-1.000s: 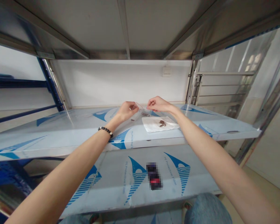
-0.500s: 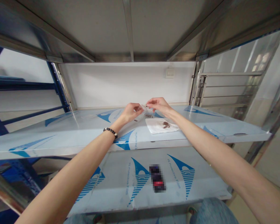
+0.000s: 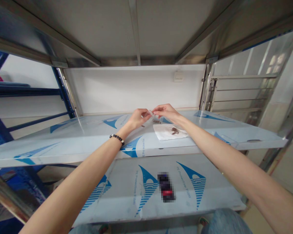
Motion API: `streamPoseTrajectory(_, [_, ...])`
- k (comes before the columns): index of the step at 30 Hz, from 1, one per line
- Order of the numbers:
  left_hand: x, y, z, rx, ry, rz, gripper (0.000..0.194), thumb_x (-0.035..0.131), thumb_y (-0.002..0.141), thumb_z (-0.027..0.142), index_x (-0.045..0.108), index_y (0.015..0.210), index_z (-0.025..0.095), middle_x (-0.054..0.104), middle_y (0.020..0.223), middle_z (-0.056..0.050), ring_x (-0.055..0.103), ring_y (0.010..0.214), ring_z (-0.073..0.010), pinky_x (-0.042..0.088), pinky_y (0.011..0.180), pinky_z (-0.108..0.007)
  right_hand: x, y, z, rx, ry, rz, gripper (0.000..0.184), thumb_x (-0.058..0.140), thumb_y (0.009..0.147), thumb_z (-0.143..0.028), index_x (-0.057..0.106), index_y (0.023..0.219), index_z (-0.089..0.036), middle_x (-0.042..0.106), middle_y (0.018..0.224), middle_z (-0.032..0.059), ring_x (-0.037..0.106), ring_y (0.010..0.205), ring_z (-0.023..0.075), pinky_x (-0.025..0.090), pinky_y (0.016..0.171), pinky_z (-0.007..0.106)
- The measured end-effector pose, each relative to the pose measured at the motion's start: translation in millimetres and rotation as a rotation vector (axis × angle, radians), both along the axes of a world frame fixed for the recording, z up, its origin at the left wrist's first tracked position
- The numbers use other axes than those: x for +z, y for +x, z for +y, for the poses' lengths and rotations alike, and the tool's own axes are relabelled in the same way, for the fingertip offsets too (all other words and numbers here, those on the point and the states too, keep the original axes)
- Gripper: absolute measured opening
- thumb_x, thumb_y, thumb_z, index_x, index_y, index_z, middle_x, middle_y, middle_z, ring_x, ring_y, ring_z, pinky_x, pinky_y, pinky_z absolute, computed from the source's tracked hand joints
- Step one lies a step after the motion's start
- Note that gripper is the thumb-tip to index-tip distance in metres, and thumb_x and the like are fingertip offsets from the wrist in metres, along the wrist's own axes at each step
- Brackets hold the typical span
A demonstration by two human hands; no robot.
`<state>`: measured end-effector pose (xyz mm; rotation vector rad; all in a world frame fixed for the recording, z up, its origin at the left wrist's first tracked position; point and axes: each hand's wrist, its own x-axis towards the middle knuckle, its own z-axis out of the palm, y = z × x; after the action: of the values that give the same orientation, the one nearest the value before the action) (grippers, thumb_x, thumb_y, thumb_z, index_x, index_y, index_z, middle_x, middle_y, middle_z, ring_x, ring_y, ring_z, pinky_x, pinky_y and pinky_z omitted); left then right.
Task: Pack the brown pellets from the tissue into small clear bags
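Observation:
My left hand [image 3: 138, 118] and my right hand [image 3: 164, 111] meet above the shelf, their fingertips pinching a small transparent plastic bag [image 3: 151, 113] from either side. Most of the bag is hard to see against the light. Below my right hand lies a white paper towel [image 3: 169, 132] with a few brown pieces [image 3: 175, 130] on it. A small brown piece [image 3: 143, 125] rests on the shelf under my left hand, and more brown bits [image 3: 157, 122] lie just behind the towel. A beaded bracelet [image 3: 116, 138] circles my left wrist.
The steel shelf [image 3: 63, 143] is covered in film with blue printing, and a white wall with a switch plate [image 3: 178, 76] stands behind it. A metal shelf overhead limits upward room. A pixelated bottle-like object [image 3: 166, 187] lies on the lower shelf.
My hands have drawn closer, and their fingertips now nearly touch at the bag. The view has shifted slightly, so the shelf and towel sit a little further right and lower.

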<state>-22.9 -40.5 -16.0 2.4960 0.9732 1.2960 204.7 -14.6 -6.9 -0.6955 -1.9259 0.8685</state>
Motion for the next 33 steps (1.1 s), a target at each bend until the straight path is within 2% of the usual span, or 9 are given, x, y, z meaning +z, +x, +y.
streamPoseTrajectory(4, [-0.2, -1, 1, -0.018, 0.001, -0.004, 0.025, 0.063, 0.094, 0.036, 0.076, 0.091, 0.014, 0.074, 0.082, -0.007, 0.061, 0.073, -0.0154, 0.047, 0.067, -0.027, 0.1, 1, -3, 0.004, 0.023, -0.007, 0.026, 0.084, 0.083, -0.036, 0.081, 0.102, -0.019, 0.079, 0.105, 0.0093, 0.067, 0.092, 0.0190, 0.052, 0.085, 0.033])
streamPoseTrajectory(8, [-1.5, 0, 1, -0.031, -0.021, -0.012, 0.025, 0.065, 0.094, 0.037, 0.076, 0.091, 0.015, 0.073, 0.077, -0.006, 0.062, 0.072, -0.0160, 0.048, 0.067, -0.028, 2.4, -2, -8, -0.051, 0.048, -0.048, 0.020, 0.082, 0.082, -0.031, 0.080, 0.098, -0.019, 0.079, 0.104, 0.0096, 0.069, 0.099, 0.0217, 0.052, 0.092, 0.035])
streamPoseTrajectory(12, [-0.4, 0, -3, -0.021, -0.041, -0.024, 0.027, 0.067, 0.096, 0.040, 0.077, 0.090, 0.015, 0.074, 0.077, -0.007, 0.062, 0.068, -0.0158, 0.049, 0.066, -0.029, 3.8, -9, -8, -0.065, 0.109, -0.058, 0.019, 0.082, 0.083, -0.031, 0.076, 0.097, -0.019, 0.079, 0.103, 0.0104, 0.070, 0.099, 0.0234, 0.053, 0.093, 0.037])
streamPoseTrajectory(16, [3.1, 2, -9, -0.039, -0.105, -0.061, 0.032, 0.065, 0.098, 0.044, 0.075, 0.091, 0.014, 0.073, 0.077, -0.007, 0.061, 0.066, -0.0154, 0.049, 0.064, -0.028, 5.2, -16, -6, -0.156, 0.232, -0.135, 0.015, 0.073, 0.092, -0.034, 0.076, 0.095, -0.019, 0.078, 0.103, 0.0108, 0.069, 0.098, 0.0240, 0.053, 0.092, 0.037])
streamPoseTrajectory(20, [4.8, 4, -12, -0.079, -0.100, -0.051, 0.035, 0.060, 0.102, 0.043, 0.073, 0.088, 0.015, 0.073, 0.079, -0.007, 0.061, 0.065, -0.0143, 0.050, 0.065, -0.028, 8.9, -15, -15, -0.204, 0.360, -0.209, 0.020, 0.065, 0.100, -0.030, 0.078, 0.089, -0.019, 0.075, 0.104, 0.0117, 0.067, 0.103, 0.0256, 0.051, 0.093, 0.038])
streamPoseTrajectory(23, [4.3, 4, -10, -0.091, -0.079, -0.050, 0.036, 0.059, 0.102, 0.043, 0.068, 0.080, 0.016, 0.071, 0.076, -0.006, 0.060, 0.064, -0.0142, 0.050, 0.067, -0.029, 9.8, 0, -27, -0.254, 0.455, -0.279, 0.016, 0.066, 0.101, -0.028, 0.080, 0.100, -0.021, 0.070, 0.112, 0.0125, 0.064, 0.110, 0.0272, 0.049, 0.100, 0.040])
streamPoseTrajectory(26, [3.6, 4, -7, -0.068, -0.066, -0.062, 0.041, 0.056, 0.103, 0.047, 0.067, 0.079, 0.017, 0.068, 0.074, -0.006, 0.061, 0.066, -0.0151, 0.050, 0.067, -0.028, 7.2, 28, -39, -0.283, 0.515, -0.445, 0.015, 0.068, 0.098, -0.024, 0.080, 0.108, -0.022, 0.068, 0.114, 0.0122, 0.063, 0.111, 0.0277, 0.047, 0.105, 0.041])
streamPoseTrajectory(30, [1.7, 4, 1, -0.058, -0.070, -0.077, 0.046, 0.050, 0.105, 0.053, 0.070, 0.086, 0.016, 0.068, 0.075, -0.006, 0.061, 0.066, -0.0156, 0.050, 0.063, -0.027, 4.5, 69, -46, -0.235, 0.378, -0.768, 0.010, 0.072, 0.092, -0.019, 0.080, 0.096, -0.022, 0.074, 0.105, 0.0104, 0.065, 0.102, 0.0266, 0.047, 0.098, 0.039])
streamPoseTrajectory(33, [0.0, 2, 6, -0.073, -0.067, -0.083, 0.047, 0.050, 0.105, 0.054, 0.073, 0.091, 0.016, 0.070, 0.077, -0.006, 0.062, 0.066, -0.0157, 0.050, 0.060, -0.027, 5.8, 88, -47, -0.196, 0.243, -0.843, 0.010, 0.071, 0.089, -0.018, 0.080, 0.092, -0.019, 0.077, 0.099, 0.0093, 0.067, 0.094, 0.0244, 0.049, 0.090, 0.036])
